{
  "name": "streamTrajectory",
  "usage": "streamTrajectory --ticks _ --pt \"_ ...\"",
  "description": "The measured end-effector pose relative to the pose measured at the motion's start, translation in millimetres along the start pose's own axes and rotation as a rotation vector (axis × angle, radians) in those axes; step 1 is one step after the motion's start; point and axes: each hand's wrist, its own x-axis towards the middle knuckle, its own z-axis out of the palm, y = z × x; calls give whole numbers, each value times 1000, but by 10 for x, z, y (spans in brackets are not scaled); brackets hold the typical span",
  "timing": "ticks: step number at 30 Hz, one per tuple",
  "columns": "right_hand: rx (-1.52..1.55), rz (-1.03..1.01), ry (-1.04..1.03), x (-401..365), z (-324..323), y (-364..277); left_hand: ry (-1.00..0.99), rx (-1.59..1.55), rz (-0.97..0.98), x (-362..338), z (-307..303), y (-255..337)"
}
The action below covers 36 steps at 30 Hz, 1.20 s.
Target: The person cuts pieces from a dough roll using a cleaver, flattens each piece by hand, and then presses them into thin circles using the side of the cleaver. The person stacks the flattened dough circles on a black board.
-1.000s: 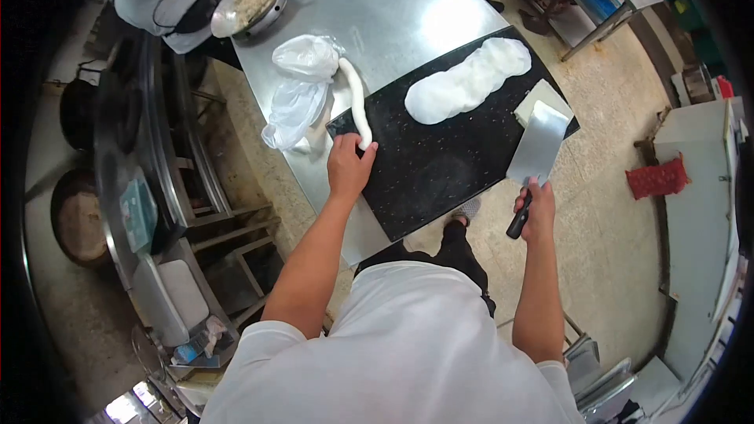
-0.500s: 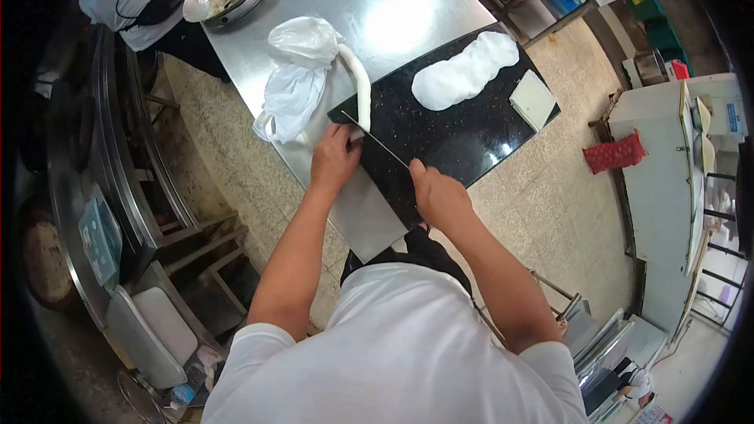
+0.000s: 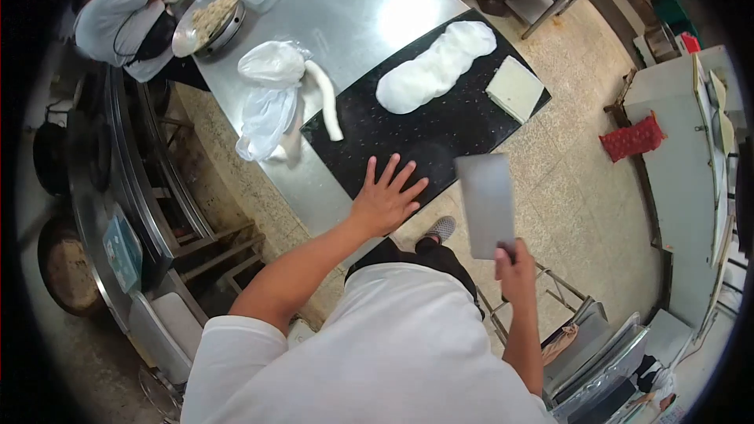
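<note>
My left hand (image 3: 385, 198) lies palm down with fingers spread on the near part of the black board (image 3: 444, 129); whatever may be under the palm is hidden. Off the board's right edge, my right hand (image 3: 516, 271) grips the handle of a cleaver (image 3: 485, 204), its broad blade turned toward the camera. A white dough rope (image 3: 323, 98) runs from the plastic bags (image 3: 271, 94) onto the board's left side, beyond my left hand. Farther back on the board lies an overlapping row of flat white dough rounds (image 3: 434, 68).
A pale square stack or block (image 3: 515, 90) sits at the board's right corner. On the steel table (image 3: 338, 8) stands a bowl of crumbly filling (image 3: 210, 20), near a co-worker (image 3: 126, 23) at upper left. A red mesh sack (image 3: 633, 138) is at right.
My left hand has left the dough rope's end, moved right and toward me, and spread flat. My right hand has swung the cleaver right, away from the rope and off the board.
</note>
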Motion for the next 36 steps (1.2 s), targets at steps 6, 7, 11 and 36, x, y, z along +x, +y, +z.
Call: streamTrajectory --ticks 6,7,11,36 --pt "545 -291 418 1097 -496 -290 -190 -92 47 818 174 103" --pt "525 -313 411 1494 -485 -274 -243 -96 51 922 154 117" --pt "708 259 232 2253 -300 -268 -213 -94 1 1043 201 135" --pt "-302 -307 -194 552 1006 534 -559 -312 610 877 126 -7"
